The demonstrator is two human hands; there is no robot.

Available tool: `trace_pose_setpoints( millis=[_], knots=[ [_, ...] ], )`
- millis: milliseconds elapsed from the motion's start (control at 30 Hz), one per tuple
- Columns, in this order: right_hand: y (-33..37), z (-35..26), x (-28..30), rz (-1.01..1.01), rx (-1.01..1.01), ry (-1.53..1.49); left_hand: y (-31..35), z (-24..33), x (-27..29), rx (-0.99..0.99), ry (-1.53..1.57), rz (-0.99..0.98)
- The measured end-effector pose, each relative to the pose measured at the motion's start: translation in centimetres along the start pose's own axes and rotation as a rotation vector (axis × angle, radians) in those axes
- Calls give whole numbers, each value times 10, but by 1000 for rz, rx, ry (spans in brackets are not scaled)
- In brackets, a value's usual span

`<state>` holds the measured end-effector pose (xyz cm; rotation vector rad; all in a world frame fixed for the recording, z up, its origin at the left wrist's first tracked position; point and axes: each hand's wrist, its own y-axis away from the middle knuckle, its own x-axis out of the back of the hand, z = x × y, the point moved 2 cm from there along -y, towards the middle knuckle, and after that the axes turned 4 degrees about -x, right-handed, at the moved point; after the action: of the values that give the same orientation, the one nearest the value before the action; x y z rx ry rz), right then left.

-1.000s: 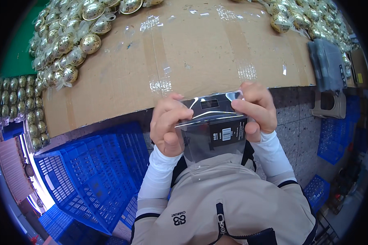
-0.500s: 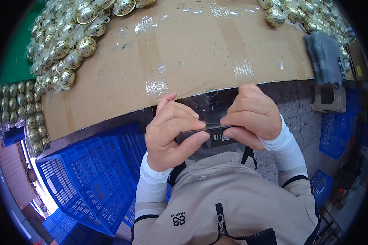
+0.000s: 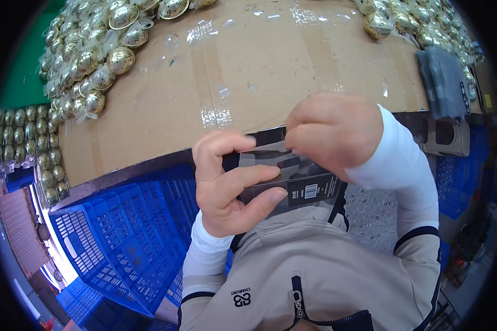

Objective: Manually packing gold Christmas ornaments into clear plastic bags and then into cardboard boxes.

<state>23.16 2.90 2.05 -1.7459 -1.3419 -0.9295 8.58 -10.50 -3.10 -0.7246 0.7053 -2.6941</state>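
Observation:
A clear plastic box [image 3: 312, 190] with a black printed panel and a barcode is held up in front of my body, below the near edge of the table. My left hand [image 3: 221, 185] grips its left side, the thumb underneath on the panel edge and the index finger across the top. At its far right my right hand [image 3: 337, 131] is closed, fingers pinched at the upper edge of the box; its fingertips are partly hidden behind the hand. Through the clear wall nothing shows inside the box.
Cardboard covers the table [image 3: 259, 77]. Gold ornaments [image 3: 120, 59] in clear wrap pile at the far left; another gold pile [image 3: 378, 25] lies far right. Flat clear boxes [image 3: 444, 83] are stacked at the right edge. Blue crates [image 3: 121, 243] stand left, a beige stool [image 3: 450, 138] right.
My right hand has moved up and away from the near edge to the box's far edge. The box has tilted, showing more of its black panel. My left hand stays on it.

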Motion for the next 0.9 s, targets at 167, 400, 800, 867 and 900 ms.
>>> trace_pose_setpoints(
  millis=[167,400,800,867,900],
  knots=[
    [-3,-6,-5,17,-36,30,1,-11,-9,51,302,-5],
    [-20,11,4,-315,-470,-342,5,-9,-14,140,465,60],
    [-19,19,-14,-290,-324,-444,14,-13,-13,184,439,59],
    [-17,12,-11,-174,-6,-212,12,-12,-13,180,443,59],
    [-16,8,-7,-195,73,-109,11,-11,-13,177,447,59]
  ],
)
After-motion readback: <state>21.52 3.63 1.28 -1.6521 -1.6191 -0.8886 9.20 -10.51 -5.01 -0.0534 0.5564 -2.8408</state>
